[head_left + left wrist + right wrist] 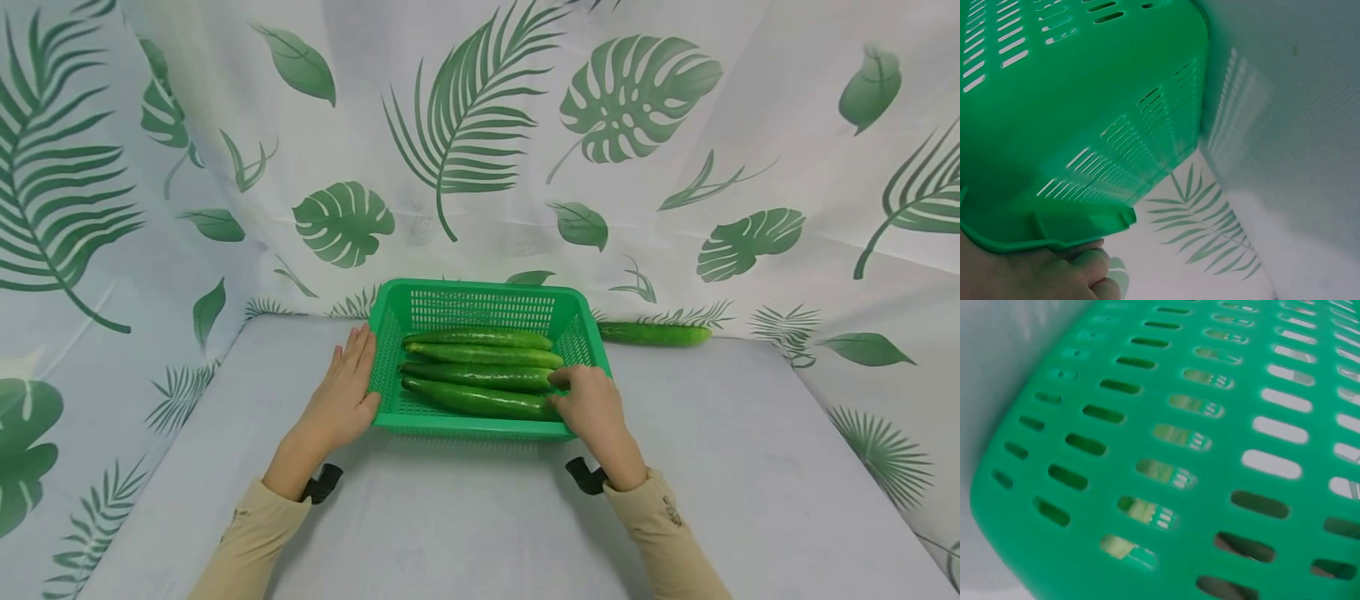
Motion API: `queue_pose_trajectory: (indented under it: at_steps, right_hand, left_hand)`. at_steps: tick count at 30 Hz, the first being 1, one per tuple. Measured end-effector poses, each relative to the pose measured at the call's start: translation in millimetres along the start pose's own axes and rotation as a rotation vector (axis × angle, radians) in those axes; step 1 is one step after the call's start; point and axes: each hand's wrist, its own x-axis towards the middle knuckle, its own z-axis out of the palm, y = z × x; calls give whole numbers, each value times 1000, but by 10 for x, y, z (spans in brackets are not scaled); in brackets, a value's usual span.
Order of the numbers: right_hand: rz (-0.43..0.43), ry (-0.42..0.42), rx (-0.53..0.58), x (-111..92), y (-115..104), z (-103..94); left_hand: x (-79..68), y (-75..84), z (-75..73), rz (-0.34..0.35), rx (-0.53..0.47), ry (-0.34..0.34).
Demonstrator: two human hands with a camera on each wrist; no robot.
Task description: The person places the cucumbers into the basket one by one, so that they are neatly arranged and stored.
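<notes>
A green plastic basket (480, 429) with slotted walls stands on the table and holds several long cucumbers (487, 354) lying side by side. My left hand (341, 396) lies along the basket's left end, fingers extended against its rim. In the left wrist view, the fingers (1088, 265) show beneath the green rim. Over the front right corner reaches my right hand (596, 408). Its thumb and fingers curve round the right end of a cucumber (480, 377) near the front. In the right wrist view, the slotted basket wall (1097, 487) hides most of that hand.
Another cucumber (656, 334) lies outside the basket, behind its right side, along the table's back edge. A white curtain (517, 233) with a green leaf print hangs behind and beside the pale table (465, 517).
</notes>
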Motion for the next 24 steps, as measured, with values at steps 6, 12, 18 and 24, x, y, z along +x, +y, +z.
queue_pose_trajectory:
  at_steps: [6,12,18,24]
  right_hand:
    - [-51,-1,184,23,57,-47]
    - [-9,-114,312,35,95,-293]
    - [-15,-192,437,53,117,-716]
    - [-41,-107,354,171,246,-1162]
  left_hand:
    - [-2,-9,-5,1,-8,-1]
    - [10,-16,1,-2,-3,-8]
    - [8,5,-5,1,-13,-1]
    - [-3,20,-9,1,-10,9]
